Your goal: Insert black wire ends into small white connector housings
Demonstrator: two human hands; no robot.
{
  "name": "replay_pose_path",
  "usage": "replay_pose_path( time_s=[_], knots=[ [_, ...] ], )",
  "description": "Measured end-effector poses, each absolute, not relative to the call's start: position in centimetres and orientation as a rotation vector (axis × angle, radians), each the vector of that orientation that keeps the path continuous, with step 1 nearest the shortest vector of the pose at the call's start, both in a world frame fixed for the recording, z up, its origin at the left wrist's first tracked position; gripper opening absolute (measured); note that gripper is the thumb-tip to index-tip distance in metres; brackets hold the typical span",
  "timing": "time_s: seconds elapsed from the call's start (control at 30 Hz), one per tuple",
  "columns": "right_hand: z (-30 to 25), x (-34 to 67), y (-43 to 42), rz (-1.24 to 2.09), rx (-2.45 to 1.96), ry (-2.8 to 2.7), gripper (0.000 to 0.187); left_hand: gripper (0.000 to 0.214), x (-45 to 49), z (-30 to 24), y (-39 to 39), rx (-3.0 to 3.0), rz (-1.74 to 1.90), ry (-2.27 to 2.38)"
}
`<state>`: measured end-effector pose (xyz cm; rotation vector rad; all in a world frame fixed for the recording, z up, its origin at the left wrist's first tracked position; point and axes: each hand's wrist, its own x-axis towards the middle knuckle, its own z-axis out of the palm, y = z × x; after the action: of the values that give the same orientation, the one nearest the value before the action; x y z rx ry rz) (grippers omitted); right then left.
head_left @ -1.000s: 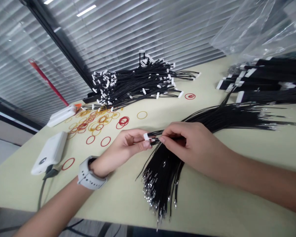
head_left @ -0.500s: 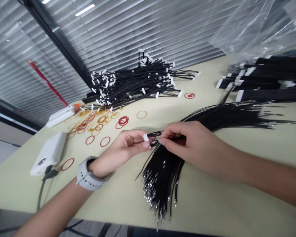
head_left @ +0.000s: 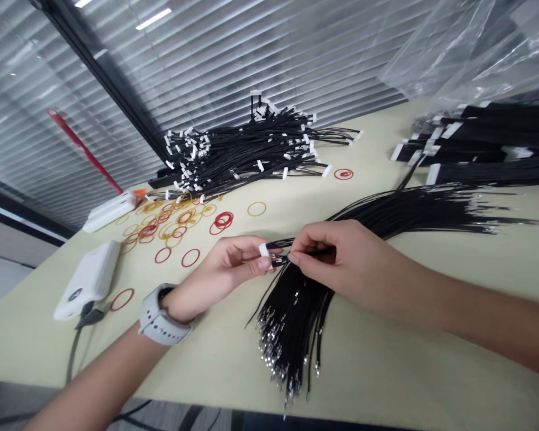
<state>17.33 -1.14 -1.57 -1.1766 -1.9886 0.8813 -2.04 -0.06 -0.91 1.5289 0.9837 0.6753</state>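
Observation:
Between thumb and fingers, my left hand pinches a small white connector with black wires running out of its right side. Just right of it, my right hand is closed on a black wire close to the connector; its fingertips hide the wire's end. Under both hands lies a bundle of loose black wires with bare metal terminals, fanned toward the table's front edge. More loose black wires stretch away to the right behind my right hand.
A pile of black cables with white connectors lies at the back. Red and yellow rubber bands are scattered at left, near a white power bank with a cable. Bundled cables and a clear plastic bag are at back right.
Both hands keep nearly the same pose at the connector. The whole view has shifted very slightly; nothing has clearly been let go or picked up.

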Motion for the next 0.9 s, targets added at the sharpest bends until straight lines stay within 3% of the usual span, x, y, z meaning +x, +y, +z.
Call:
replay_pose_path(
  time_s=[0.9],
  knots=[
    [-1.28, 17.41, -1.30, 0.927, -1.198, -1.962, 0.017, 0.007, -1.97, -0.70, -0.26, 1.551, 0.644, 0.984]
  ],
)
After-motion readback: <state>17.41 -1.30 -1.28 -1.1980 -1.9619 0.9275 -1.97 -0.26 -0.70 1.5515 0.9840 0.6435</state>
